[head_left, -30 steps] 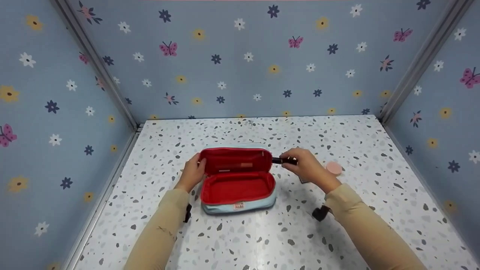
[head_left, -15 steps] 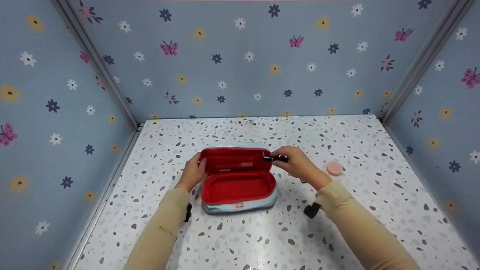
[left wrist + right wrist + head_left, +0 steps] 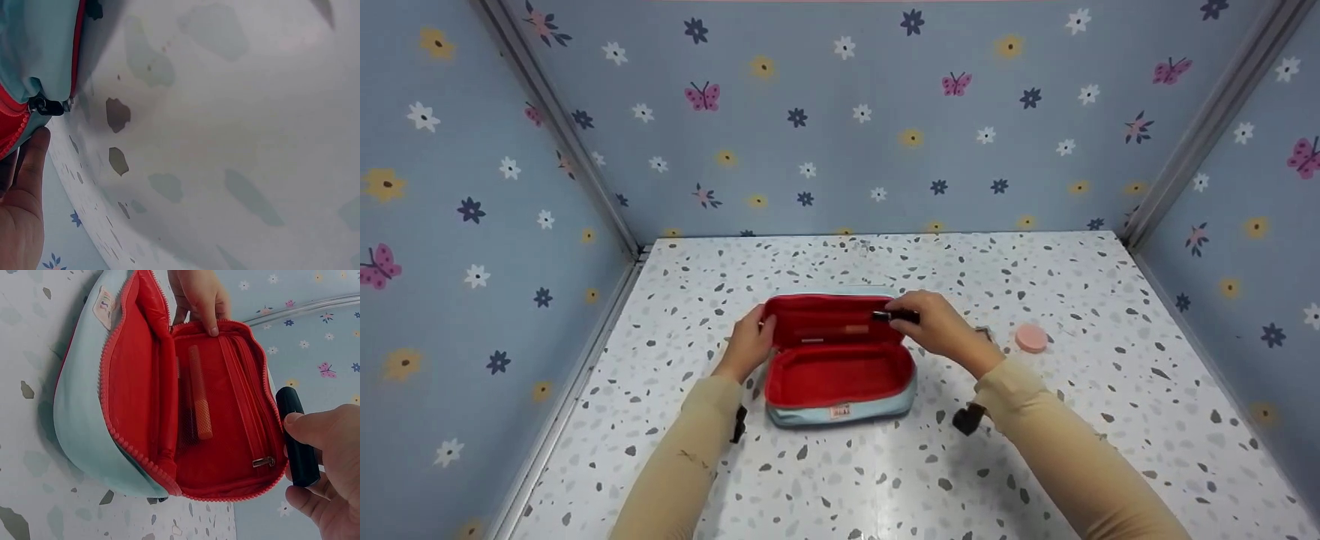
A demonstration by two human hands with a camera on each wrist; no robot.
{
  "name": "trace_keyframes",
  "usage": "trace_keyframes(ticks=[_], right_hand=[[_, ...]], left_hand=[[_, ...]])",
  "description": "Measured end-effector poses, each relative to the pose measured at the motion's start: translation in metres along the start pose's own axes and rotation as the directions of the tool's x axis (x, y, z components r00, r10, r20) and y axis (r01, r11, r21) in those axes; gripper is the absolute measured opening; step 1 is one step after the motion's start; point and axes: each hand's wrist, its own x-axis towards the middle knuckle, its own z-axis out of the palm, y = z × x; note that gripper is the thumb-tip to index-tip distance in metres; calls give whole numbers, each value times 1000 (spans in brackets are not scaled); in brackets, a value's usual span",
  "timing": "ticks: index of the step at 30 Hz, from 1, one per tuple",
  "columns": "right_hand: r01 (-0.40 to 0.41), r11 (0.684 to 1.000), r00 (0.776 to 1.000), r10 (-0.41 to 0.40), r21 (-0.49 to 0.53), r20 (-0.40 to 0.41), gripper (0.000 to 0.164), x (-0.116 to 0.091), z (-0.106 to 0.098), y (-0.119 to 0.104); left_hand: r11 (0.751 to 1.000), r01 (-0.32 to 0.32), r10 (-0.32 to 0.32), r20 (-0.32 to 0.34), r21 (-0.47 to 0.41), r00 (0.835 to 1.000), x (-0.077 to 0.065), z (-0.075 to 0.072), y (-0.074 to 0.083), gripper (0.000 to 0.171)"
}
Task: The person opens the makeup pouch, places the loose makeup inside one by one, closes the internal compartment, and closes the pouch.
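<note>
A light blue zip pouch (image 3: pixel 877 409) with red lining lies unzipped on the table, its lid raised at the back. My left hand (image 3: pixel 745 346) grips the lid's left edge, thumb on the inside. In my right hand (image 3: pixel 939 328) is a black cosmetic tube (image 3: pixel 298 444), pinched between thumb and fingers by the lid's right edge. The head view shows its shiny end in front of the red lining. Inside the lid's mesh pocket sit an orange stick (image 3: pixel 199 394) and a thin dark item beside it. The pouch's lower compartment shows bare red lining.
A pink round disc (image 3: pixel 1030 338) lies on the speckled table (image 3: pixel 840 495) right of my right hand. A small dark-edged item (image 3: pixel 984 332) is mostly hidden behind my right wrist. Blue flowered walls (image 3: pixel 825 112) enclose the table at the back and sides.
My right hand has moved left with the black cosmetic tube, from outside the lid's right edge to over the lid's inside. My left hand has kept its grip.
</note>
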Motion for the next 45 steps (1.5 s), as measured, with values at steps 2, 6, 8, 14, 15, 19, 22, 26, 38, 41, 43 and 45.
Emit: trace_keyframes(ticks=[2,6,8,14,15,19,22,26,38,41,43,45], right_hand=[[-6,1000,1000,6,-28,-2,25,2,2,-2],[-43,998,999,43,-52,3,26,8,8,-6],[-54,997,999,54,-52,2,25,11,12,-8],[-72,996,997,71,-47,-29,23,20,20,-12],[-74,996,997,73,-48,-35,22,21,21,-12],[-60,996,996,56,-70,-66,22,25,25,-12],[-52,994,995,42,-101,-94,22,26,27,-11],[-35,988,991,15,-152,-131,19,27,32,-10],[63,962,967,-124,-264,-222,21,28,42,-9],[63,955,966,-131,-289,-223,21,29,43,-11],[63,952,969,-130,-301,-211,21,30,44,-14],[69,951,972,-132,-302,-194,21,31,46,-16]], left_hand=[[1000,-4,4,0,-2,1000,0,0,1,34],[1000,-11,11,-8,15,1000,1,0,1,32],[999,-11,11,-13,30,1000,1,0,0,32],[999,-10,10,-14,42,1000,1,0,-1,30],[999,-10,11,-15,39,1000,1,0,-1,29],[1000,-11,11,-16,29,1000,1,1,-2,30],[1000,-9,10,-6,25,1000,1,1,-2,32],[1000,4,-4,7,17,1000,1,1,-2,34],[1000,-18,18,-1,25,1000,0,0,-3,31],[1000,-12,12,-1,23,1000,0,0,-3,31],[1000,-5,5,1,21,1000,1,-1,-3,32],[1000,-2,2,-1,20,1000,1,-1,-3,32]])
